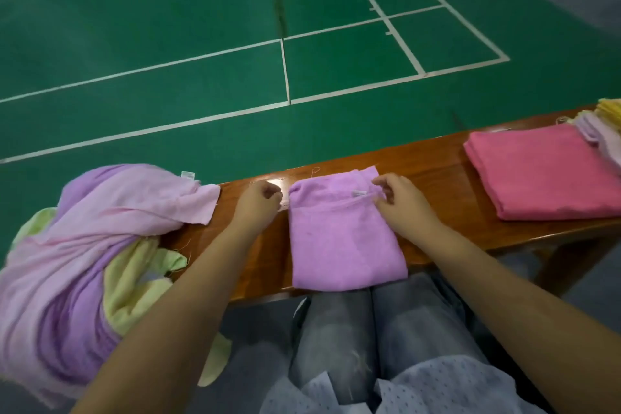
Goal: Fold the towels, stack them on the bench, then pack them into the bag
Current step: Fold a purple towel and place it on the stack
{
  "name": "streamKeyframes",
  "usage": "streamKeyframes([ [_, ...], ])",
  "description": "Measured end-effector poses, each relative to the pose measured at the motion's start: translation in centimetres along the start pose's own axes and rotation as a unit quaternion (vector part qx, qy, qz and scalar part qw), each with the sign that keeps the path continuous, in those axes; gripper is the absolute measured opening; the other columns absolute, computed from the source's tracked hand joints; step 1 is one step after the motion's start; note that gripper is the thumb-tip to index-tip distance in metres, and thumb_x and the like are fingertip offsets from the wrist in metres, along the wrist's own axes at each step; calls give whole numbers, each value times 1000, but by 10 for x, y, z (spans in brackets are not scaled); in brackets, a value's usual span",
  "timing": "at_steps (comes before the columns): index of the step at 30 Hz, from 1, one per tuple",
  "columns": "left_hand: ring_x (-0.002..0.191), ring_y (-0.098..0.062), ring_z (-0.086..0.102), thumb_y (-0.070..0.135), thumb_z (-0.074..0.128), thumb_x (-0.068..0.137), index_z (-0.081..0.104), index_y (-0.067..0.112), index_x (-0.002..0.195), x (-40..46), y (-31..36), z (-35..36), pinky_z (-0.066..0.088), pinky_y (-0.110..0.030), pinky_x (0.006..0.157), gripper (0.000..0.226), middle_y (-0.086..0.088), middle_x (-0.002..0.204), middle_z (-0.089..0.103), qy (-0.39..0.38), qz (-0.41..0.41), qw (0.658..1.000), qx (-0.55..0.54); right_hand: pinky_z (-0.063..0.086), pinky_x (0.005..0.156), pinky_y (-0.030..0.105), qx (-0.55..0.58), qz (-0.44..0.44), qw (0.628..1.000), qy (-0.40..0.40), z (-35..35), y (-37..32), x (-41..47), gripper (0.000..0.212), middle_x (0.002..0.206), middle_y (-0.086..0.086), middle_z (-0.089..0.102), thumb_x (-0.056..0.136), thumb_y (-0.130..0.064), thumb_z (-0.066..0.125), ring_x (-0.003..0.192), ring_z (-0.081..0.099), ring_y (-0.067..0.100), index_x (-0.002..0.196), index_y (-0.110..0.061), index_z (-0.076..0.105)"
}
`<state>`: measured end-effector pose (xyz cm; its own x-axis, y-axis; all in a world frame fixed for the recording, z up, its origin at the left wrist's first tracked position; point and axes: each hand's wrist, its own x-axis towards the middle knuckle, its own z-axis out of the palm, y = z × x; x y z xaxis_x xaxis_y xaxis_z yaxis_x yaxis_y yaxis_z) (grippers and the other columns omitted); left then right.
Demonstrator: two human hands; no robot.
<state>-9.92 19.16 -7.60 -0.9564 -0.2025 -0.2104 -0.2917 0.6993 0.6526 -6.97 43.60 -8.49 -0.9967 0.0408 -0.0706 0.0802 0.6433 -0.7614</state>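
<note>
Midway through the folding: the purple towel (pixel 342 232) lies folded on the surface (pixel 433 158) in front of the person, the right hand (pixel 400 202) pinching its far edge by the label, while the left hand (pixel 258 200) hovers just beside it, fingers curled and grasping nothing. A folded pink towel (pixel 544 171) already sits to the right with paler folded ones (pixel 601 131) behind. A loose heap of towels (pixel 84 255) on the left is unfolded, and no bag is visible, so packing looks some way off.

Grey faded jeans (pixel 339 339), bare forearms
</note>
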Motion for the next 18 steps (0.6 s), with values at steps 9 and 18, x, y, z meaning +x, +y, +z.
streamKeyframes([
  [9,86,-19,58,16,68,87,71,13,91,25,1,17,52,-37,80,6,-6,94,69,-56,-15,995,-76,44,88,24,84,45,995,40,7,31,-12,28,125,5,53,94,-20,56,113,55,18,120,-11,56],
  [18,60,-7,59,4,46,97,54,10,84,41,7,-9,43,-26,63,16,4,69,65,-275,-30,909,-312,46,96,29,76,41,996,4,9,34,-10,37,126,0,49,88,-30,65,113,51,14,121,-15,55],
])
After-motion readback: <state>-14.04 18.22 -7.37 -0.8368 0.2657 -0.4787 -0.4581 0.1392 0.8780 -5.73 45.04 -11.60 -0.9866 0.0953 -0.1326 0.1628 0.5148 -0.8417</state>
